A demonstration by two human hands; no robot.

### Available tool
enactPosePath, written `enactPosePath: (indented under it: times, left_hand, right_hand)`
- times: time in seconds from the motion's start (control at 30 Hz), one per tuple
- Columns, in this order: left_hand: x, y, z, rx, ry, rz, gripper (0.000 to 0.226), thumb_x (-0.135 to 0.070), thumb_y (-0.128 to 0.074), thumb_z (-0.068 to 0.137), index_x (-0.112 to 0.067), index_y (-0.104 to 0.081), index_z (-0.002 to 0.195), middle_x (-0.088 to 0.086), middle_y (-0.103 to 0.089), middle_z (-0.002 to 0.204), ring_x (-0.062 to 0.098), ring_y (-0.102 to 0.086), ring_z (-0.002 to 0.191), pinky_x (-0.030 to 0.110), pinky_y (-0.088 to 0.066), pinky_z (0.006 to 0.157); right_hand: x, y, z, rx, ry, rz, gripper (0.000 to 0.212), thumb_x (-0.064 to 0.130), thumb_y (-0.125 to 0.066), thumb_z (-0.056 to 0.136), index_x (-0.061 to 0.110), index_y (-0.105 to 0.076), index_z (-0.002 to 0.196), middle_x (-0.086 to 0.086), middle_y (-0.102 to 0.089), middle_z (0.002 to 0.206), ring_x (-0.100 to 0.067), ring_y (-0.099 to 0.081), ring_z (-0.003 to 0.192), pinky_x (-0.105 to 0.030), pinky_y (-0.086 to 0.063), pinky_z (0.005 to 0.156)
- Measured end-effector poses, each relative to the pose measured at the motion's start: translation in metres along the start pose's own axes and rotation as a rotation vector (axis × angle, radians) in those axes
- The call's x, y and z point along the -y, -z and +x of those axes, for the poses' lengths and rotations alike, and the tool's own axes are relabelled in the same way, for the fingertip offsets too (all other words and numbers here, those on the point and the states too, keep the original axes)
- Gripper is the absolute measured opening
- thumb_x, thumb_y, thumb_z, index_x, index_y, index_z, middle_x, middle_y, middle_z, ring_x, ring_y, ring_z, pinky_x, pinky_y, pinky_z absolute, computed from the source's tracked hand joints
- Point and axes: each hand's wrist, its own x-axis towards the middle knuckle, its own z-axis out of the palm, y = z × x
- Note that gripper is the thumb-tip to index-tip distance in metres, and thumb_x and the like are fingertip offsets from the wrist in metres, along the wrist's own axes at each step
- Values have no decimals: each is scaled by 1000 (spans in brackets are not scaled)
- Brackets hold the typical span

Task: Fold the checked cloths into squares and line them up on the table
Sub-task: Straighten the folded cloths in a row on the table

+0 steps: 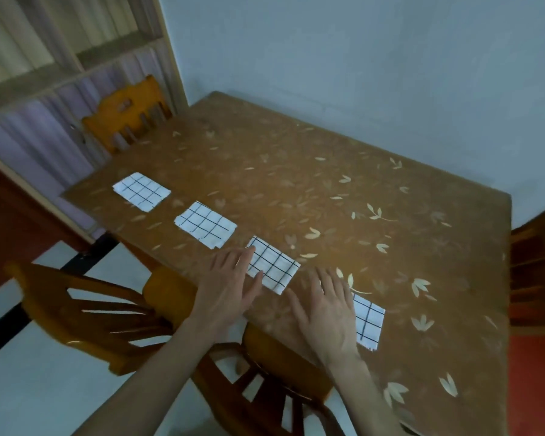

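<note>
Head view. Four folded checked cloths lie in a diagonal row along the near-left edge of the worktop (343,190): first cloth (141,191) at about 10 o'clock, second cloth (205,224) next, third cloth (274,265) near centre, fourth cloth (368,322) at about 4 o'clock. All lie flat and apart from one another.

My left hand (230,287) has its fingers straight and spread, fingertips on the near-left edge of the third cloth, gripping nothing. My right hand (324,313) is likewise flat with fingers extended, covering the left part of the fourth cloth; whether it presses down I cannot tell.

Handling judgement: thin, light, soft fabric; folds could spring open or slide on the smooth patterned surface. Best nudged by flat fingers at an edge, or pinched at a corner through all layers.

Room: row sits close to the near edge; a chair (107,319) stands at 7 o'clock below it. Broad open worktop from 12 to 3 o'clock.
</note>
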Motion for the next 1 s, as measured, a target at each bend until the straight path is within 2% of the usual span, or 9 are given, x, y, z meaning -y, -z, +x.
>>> enactPosePath:
  times: [0.13,0.27,0.4,0.57,0.7,0.87,1.0]
  left_hand:
    - [65,59,-9,-91,2,31,50,-48,-46,101,-15,-56,138,5,-62,131,24,-52,126,43,-46,105]
    - [138,116,-20,-162,6,37,46,-45,-48,101,-16,-57,135,4,-61,132,21,-49,128,39,-42,107]
    - [209,153,-28,-159,22,36,47,-45,-48,101,-17,-55,139,3,-57,140,21,-46,134,42,-40,113]
    - [282,178,-39,-148,67,27,52,-48,-40,103,-16,-52,143,4,-52,148,22,-41,141,46,-36,117]
    - [330,189,-40,-208,75,23,51,-45,-44,102,-14,-54,141,6,-54,146,22,-42,140,44,-33,118]
    - [389,188,-22,-201,132,12,52,-45,-49,102,-15,-52,144,5,-55,146,22,-45,139,40,-34,115]
    - [433,181,12,-171,72,41,51,-44,-48,102,-13,-53,143,5,-57,144,22,-46,138,42,-37,114]
  right_hand:
    - [83,15,28,-51,40,-8,65,64,-38,104,15,-56,144,-6,-60,145,-26,-48,142,-46,-34,121]
    - [169,16,47,-88,76,-31,64,63,-39,102,15,-60,139,-5,-64,139,-26,-53,138,-44,-36,119]
    - [250,3,60,-150,116,-13,63,60,-43,102,11,-62,136,-8,-66,136,-29,-55,135,-47,-41,116]
    - [330,-12,76,-180,118,26,64,62,-42,102,13,-58,141,-7,-63,141,-28,-51,139,-48,-40,116]
    - [379,-29,92,-188,143,15,67,63,-39,102,15,-54,146,-5,-58,148,-25,-46,144,-45,-34,121]
    - [426,-62,118,-155,143,19,67,63,-40,103,15,-50,149,-5,-54,151,-25,-42,147,-46,-34,121]
    - [451,-92,152,-177,108,42,64,61,-43,103,15,-52,146,-4,-55,150,-25,-45,145,-45,-34,121]
